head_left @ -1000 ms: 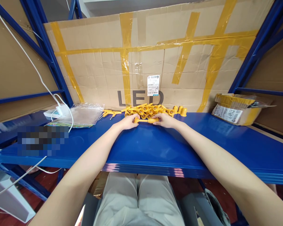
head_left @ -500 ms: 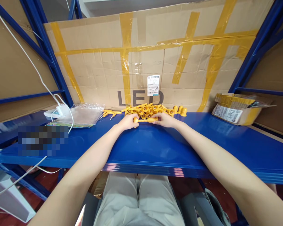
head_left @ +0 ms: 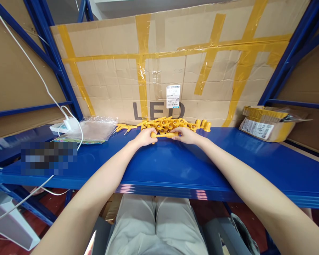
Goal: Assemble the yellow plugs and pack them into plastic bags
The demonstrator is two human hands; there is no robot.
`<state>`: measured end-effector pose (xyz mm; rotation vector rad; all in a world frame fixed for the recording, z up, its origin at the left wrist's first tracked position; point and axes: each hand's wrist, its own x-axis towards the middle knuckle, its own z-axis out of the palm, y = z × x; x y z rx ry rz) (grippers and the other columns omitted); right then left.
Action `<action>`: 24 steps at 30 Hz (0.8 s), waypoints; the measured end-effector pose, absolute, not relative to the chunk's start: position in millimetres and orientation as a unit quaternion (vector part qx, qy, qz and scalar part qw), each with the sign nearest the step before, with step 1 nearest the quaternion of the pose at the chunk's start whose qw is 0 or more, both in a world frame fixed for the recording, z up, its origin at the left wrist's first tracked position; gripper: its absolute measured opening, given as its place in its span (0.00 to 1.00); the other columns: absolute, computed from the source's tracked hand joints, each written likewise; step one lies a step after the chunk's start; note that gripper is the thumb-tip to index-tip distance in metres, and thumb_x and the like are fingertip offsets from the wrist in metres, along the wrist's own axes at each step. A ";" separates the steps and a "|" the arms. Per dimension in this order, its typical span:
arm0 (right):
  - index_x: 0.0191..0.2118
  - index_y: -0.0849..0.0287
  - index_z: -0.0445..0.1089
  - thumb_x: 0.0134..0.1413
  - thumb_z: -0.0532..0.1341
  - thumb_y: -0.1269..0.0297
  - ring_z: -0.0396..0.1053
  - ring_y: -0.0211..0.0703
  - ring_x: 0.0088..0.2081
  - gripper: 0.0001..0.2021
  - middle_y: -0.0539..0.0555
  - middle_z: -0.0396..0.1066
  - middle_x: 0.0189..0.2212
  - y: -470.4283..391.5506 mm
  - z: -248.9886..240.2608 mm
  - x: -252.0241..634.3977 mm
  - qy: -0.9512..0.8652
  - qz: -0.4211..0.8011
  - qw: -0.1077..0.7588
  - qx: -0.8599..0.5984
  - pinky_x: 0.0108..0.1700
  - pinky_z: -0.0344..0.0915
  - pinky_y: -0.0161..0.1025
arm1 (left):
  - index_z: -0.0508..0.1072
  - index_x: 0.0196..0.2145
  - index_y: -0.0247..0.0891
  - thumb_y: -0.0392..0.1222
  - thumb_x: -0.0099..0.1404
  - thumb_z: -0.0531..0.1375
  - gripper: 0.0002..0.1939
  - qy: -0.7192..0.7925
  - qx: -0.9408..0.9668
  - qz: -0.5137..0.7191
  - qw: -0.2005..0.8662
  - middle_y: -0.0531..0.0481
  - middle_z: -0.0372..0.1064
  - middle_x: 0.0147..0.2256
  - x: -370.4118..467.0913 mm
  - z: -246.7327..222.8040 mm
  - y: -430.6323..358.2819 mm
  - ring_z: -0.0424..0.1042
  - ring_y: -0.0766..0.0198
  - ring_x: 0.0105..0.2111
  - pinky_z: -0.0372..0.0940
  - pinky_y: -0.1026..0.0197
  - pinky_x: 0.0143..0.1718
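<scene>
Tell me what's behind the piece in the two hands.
Behind the piece lies a pile of yellow parts, and behind that stands taped cardboard. The pile covers the cardboard's foot there; anything between them is hidden.

Loose, softly creased trousers point(head_left: 172, 219) of pale grey were worn, and both the left hand point(head_left: 145, 137) and the right hand point(head_left: 186, 136) were bare.

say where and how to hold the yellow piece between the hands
Probably best pinched at both ends: the left hand from the left, the right hand from the right. The yellow piece spans crosswise between them, its middle looking thinner than its ends.
</scene>
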<state>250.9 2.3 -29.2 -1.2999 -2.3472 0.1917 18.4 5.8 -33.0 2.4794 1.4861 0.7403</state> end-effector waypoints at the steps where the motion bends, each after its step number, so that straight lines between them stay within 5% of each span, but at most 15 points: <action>1: 0.47 0.59 0.73 0.52 0.62 0.68 0.72 0.46 0.43 0.15 0.55 0.75 0.46 1.3 -28.9 250.5 -0.850 0.072 0.226 -0.471 0.47 0.67 0.39 | 0.69 0.35 0.39 0.38 0.49 0.60 0.12 0.496 0.831 0.243 0.070 0.53 0.69 0.27 18.0 -33.1 6.2 0.69 0.61 0.29 0.62 0.61 0.33; 18: 0.50 0.61 0.68 0.41 0.69 0.71 0.71 0.42 0.42 0.25 0.59 0.69 0.48 12.2 -39.2 258.7 -0.768 0.291 0.332 -0.464 0.48 0.68 0.43 | 0.69 0.35 0.41 0.38 0.49 0.59 0.12 0.517 0.825 0.226 0.041 0.54 0.70 0.24 12.3 -33.1 8.6 0.69 0.61 0.27 0.61 0.62 0.30; 24: 0.37 0.60 0.70 0.43 0.70 0.63 0.73 0.43 0.39 0.15 0.55 0.74 0.36 7.8 -34.7 262.2 -0.741 0.382 0.326 -0.445 0.44 0.70 0.41 | 0.68 0.34 0.41 0.39 0.49 0.59 0.12 0.511 0.826 0.234 0.042 0.55 0.69 0.24 10.4 -32.6 8.1 0.68 0.62 0.24 0.61 0.62 0.30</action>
